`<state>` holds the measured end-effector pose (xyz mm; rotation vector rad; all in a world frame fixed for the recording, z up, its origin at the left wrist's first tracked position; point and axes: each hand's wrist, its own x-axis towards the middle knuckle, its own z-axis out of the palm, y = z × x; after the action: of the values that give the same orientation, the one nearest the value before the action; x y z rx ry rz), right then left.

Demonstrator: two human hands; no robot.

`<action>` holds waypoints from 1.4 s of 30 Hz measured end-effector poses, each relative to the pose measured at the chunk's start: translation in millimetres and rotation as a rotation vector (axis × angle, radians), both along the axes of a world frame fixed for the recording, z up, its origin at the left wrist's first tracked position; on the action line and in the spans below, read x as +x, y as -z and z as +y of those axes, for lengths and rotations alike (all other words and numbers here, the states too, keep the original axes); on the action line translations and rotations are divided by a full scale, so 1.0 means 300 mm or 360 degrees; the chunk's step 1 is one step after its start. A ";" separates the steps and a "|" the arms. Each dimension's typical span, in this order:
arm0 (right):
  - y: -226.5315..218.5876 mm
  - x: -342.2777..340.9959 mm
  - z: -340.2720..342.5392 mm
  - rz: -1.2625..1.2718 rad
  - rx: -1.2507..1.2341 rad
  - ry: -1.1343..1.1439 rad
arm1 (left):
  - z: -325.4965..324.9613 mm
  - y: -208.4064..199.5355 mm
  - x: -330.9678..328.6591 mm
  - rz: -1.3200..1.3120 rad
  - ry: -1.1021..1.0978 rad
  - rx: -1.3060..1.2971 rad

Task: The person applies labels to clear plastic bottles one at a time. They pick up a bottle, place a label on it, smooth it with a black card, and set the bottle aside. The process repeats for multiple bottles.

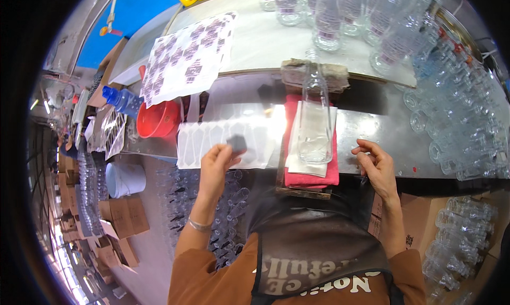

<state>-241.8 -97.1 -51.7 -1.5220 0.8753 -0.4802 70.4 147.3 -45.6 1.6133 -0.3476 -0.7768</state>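
Note:
A clear glass bottle (315, 130) lies in front of me, base toward me, its neck propped on a worn block (340, 75). Under it are a folded white cloth (293, 164) and a pink-red cloth (312, 181). Left of the bottle, my left hand (217, 161) is closed in a pinch at the lower edge of a small dark grey hexagonal piece (237, 141). Beneath that hand lies a whitish sheet (190, 143) with pale outlined shapes. To the bottle's right, my right hand (378, 169) hovers by the bench edge, fingers loosely bent and apart, holding nothing.
A printed sheet (194, 55) hangs over the raised shelf (255, 50), where several labelled bottles (326, 18) stand. More glass bottles (457, 119) crowd the right side. At left are a red bowl (158, 119), a blue bottle (121, 100) and a white bucket (125, 179). Bottles also fill the floor.

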 end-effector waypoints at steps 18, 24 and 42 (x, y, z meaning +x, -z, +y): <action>-0.098 0.145 -0.093 -0.0064 0.0004 -0.0155 | -0.405 -0.230 -0.201 -0.1900 0.1096 -0.0400; -0.125 0.383 -0.232 -0.0019 -0.0138 -0.0299 | -0.491 -0.156 -0.202 -0.1665 0.0929 -0.0250; -0.117 0.428 -0.222 -0.0007 -0.0233 -0.0321 | -0.481 -0.118 -0.212 -0.1348 0.0717 -0.0343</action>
<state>-113.5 -163.7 -16.5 -1.7227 0.6861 -0.4065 6.8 3.0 -10.2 1.6057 -1.3863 -0.3159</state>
